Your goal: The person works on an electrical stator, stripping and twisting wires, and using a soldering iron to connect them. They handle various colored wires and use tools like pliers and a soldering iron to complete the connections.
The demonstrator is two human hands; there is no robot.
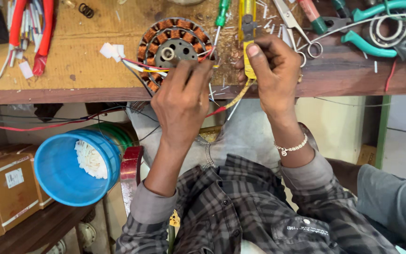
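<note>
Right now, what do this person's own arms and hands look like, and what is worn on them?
Both are bare hands, no gloves. The left hand has no jewellery that I can see. The right hand has a bracelet of pale beads at the wrist. Both forearms are bare: the dark grey checked shirt has its sleeves turned back, with plain grey cuffs near the elbows.

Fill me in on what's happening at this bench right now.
A person sits at a wooden workbench working on a round motor stator with copper windings. The left hand pinches the coloured lead wires coming off it, while the right hand grips a yellow-handled tool upright beside them. Scissors, a green screwdriver and teal-handled pliers lie on the bench; a blue bucket sits below.
</note>
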